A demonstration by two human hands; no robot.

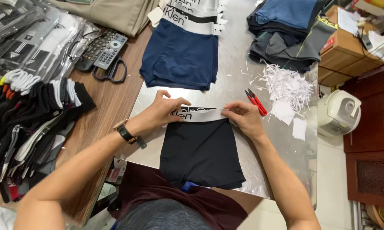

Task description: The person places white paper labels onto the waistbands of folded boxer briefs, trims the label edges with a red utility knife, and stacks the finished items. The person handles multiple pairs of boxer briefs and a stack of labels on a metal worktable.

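- At the near edge of the metal-topped counter (238,64), black boxer briefs (200,151) lie flat, legs hanging slightly over that edge.
- The left hand (160,113) and right hand (245,118) pinch the white waistband (202,115) at its two ends, each grip clamped on the elastic.
- Judged step: squaring the waistband; the next move seems to call for even tension across it.
- Navy briefs (181,53) lie toward the far edge; red snips (255,102) sit by paper scraps (287,87).
- Fingertips under the band are hidden; the sock piles (34,106) on the left are cut off.
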